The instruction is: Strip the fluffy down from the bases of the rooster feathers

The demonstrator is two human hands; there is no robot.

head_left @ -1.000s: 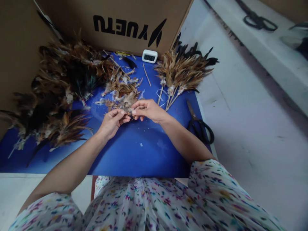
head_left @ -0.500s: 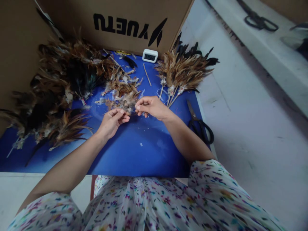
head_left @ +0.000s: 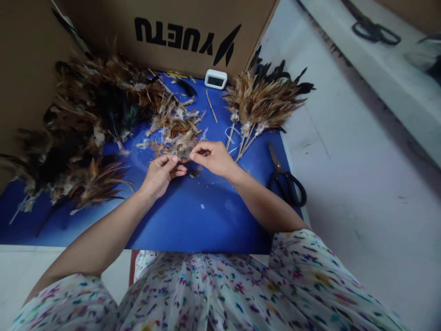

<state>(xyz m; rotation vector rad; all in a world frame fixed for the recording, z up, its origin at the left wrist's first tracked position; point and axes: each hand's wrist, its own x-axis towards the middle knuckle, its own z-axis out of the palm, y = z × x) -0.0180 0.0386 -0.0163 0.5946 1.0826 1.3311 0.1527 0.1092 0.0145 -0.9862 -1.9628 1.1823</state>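
My left hand (head_left: pixel 161 174) is closed in a pinch on a small brown feather, most of which is hidden by the fingers and blends with the pile behind. Close by on the right, the thumb and forefinger of my right hand (head_left: pixel 214 157) pinch the same feather's other end. A small fluffy tuft (head_left: pixel 195 173) shows just below the right fingertips, over the blue tabletop (head_left: pixel 206 230). Directly beyond both hands lies a heap of loose brown feathers (head_left: pixel 177 128) with whitish quill ends.
Large bunches of brown and black feathers (head_left: pixel 86 105) fill the left side. At right are feather bundles on sticks (head_left: pixel 265 101) and black-handled scissors (head_left: pixel 285 179). A white digital clock (head_left: pixel 216 79) stands before a cardboard panel (head_left: pixel 186 14). A thin stick (head_left: pixel 211 106) lies near the clock.
My right hand has shifted slightly left toward my left hand, its fingers drawn together. A fluffy tuft has appeared beneath it. My left hand has stayed almost still.
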